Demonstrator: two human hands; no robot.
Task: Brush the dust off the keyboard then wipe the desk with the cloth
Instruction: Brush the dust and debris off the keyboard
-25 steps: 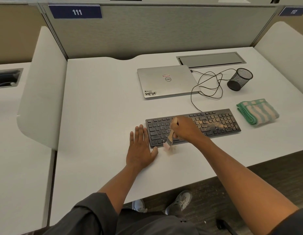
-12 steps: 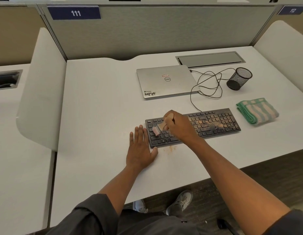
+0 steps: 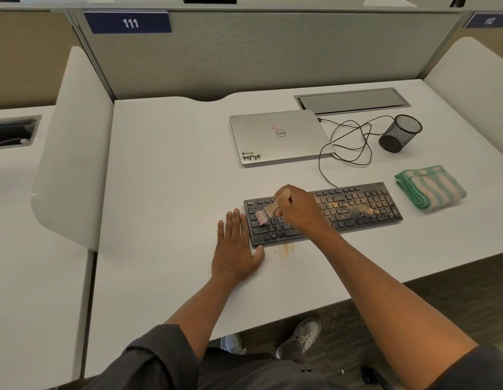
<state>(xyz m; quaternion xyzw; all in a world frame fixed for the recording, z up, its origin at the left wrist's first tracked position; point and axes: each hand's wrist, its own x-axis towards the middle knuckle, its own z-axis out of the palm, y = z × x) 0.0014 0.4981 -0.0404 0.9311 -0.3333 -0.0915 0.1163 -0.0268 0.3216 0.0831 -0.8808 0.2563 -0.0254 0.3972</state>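
Since the earlier frame, the brush [image 3: 266, 213] is sitting a little lower on the left keys of the keyboard [image 3: 357, 208], at centre frame. The right hand [image 3: 296, 209] is gripping its wooden handle, bristles angled down-left. The left hand [image 3: 236, 249] is lying flat with fingers straight on the bench [image 3: 166, 192], thumb touching the keyboard's front left corner (probably bracing it against sliding). Orange dust is covering the right-hand keys; a small patch [image 3: 284, 250] is lying on the bench just below the keyboard. The cloth [image 3: 430, 187] is waiting folded at right. At upper right, the mesh cup [image 3: 401, 133] is lying tipped; its contents cannot be seen.
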